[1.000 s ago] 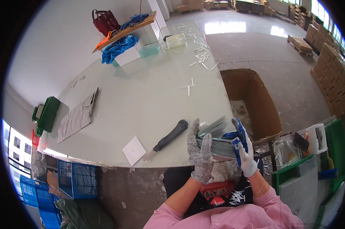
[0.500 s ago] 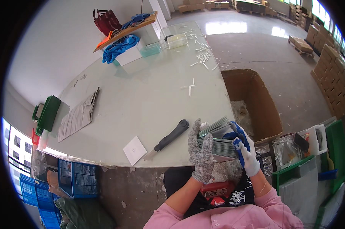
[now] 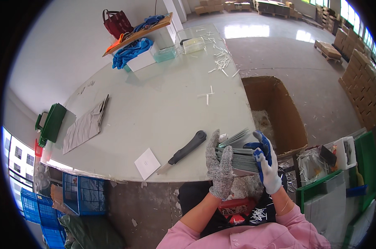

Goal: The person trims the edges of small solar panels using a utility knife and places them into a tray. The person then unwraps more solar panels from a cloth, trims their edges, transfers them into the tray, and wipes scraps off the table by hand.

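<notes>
Nearest the person, at the worktop's (image 3: 163, 108) front edge, both gloved hands close on a stack of thin grey sheets (image 3: 238, 155): the left hand (image 3: 219, 166), in a grey knit glove, wraps the stack's left end with its fingers curled over the top, and the right hand (image 3: 266, 164), in a white glove with blue fingers, clamps the right end, so each grip is shut on the stack, whose top sheets fan upward. Just left of the stack a black-handled knife (image 3: 184, 152) lies aslant on the worktop, and left of that rests a small white card (image 3: 147, 163) near the edge. To the right of the stack, off the worktop, stands an open cardboard box (image 3: 279, 112). Farther left of the stack a flattened grey sheet of card (image 3: 86, 124) lies beside a green case (image 3: 51, 123). Beyond the stack, white strips (image 3: 207, 95) are scattered, and at the far end sit blue cloth (image 3: 130, 52), a clear tub (image 3: 193, 44) and a dark red bag (image 3: 117, 23).
</notes>
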### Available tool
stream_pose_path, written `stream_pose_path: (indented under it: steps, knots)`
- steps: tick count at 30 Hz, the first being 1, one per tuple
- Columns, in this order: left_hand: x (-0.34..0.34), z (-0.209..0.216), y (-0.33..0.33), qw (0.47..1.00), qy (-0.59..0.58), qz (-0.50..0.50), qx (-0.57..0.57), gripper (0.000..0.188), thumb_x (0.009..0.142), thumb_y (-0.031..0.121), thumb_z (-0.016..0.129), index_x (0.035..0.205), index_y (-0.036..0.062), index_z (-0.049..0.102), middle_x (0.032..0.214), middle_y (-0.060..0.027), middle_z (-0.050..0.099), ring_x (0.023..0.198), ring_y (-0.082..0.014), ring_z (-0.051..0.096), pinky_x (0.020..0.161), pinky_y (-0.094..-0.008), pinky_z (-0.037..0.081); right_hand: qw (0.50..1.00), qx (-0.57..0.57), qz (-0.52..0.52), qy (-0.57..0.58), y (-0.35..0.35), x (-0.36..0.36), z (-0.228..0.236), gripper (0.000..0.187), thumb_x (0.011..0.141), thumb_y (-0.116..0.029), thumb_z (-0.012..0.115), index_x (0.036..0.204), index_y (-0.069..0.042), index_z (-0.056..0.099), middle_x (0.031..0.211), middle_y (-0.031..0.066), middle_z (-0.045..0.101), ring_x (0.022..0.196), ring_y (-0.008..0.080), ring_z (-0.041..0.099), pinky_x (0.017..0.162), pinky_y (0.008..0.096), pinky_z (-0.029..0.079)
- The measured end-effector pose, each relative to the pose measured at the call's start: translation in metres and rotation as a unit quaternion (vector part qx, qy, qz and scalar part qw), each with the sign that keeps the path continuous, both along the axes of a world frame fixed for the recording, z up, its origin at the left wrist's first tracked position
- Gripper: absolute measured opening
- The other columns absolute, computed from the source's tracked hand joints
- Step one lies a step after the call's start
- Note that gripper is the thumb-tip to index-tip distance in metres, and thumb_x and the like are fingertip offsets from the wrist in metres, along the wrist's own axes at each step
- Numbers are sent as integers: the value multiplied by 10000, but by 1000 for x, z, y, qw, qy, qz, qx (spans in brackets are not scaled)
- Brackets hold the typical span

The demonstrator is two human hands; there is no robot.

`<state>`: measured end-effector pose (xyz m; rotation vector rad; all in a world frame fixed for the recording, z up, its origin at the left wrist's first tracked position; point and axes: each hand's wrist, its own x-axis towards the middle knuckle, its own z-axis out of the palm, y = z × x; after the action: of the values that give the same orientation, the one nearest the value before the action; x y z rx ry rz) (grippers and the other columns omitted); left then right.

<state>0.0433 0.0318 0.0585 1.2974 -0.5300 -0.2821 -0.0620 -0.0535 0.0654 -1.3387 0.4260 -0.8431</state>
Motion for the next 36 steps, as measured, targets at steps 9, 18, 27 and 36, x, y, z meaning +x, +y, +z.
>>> stream_pose_path:
  steps: [9,18,27,36]
  knots:
    - [0,2,1,1000,-4,-4,-8,499,913,69,555,1389,7,416,1380,-130,449,1272,-203,418,1057,-327,355,992,68,106,10,-13,-2,6,594,922,-207,488,1446,18,324,1177,118,559,1096,141,507,999,278,359]
    - [1,1,0,1000,2,0,8,510,910,59,557,1397,15,411,1372,-139,456,1254,-209,438,1053,-331,354,972,-197,-44,122,-15,-10,-9,360,931,-152,504,1242,25,540,1041,49,588,973,100,538,875,212,398]
    - [3,-6,0,1000,10,0,-8,519,905,54,570,1397,14,410,1375,-135,454,1248,-204,442,1049,-326,361,999,-9,37,31,-9,-5,-14,398,968,-232,501,1262,36,500,1147,80,574,1022,135,542,926,263,412]
    - [1,0,1,1000,-19,1,-2,527,897,36,573,1396,5,408,1388,-141,440,1266,-215,430,1073,-337,344,998,-36,46,-26,-9,1,-13,559,982,-306,489,1396,52,378,1345,107,494,1125,142,495,997,281,377]
